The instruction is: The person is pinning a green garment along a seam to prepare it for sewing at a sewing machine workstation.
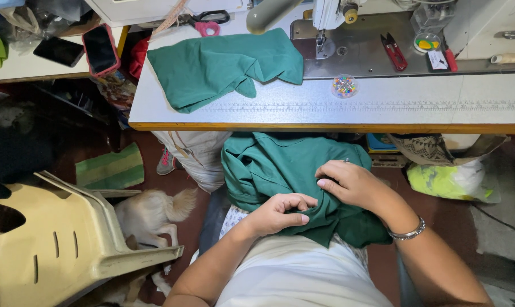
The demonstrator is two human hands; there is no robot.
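We are pinching a bundled green cloth lying in our lap below the table edge: the left hand is curling shut on a fold, the right hand is gripping the soft, matte fabric beside it, a metal bracelet circling that wrist. We are listing the worktable ahead, pale and smooth, bearing a second green piece, a small round clear box of coloured pins, red thread snips on the steel sewing-machine bed, and pink-handled scissors. Left, a cream plastic chair is crowding a pale furry dog; a yellow-green bag is sitting right.
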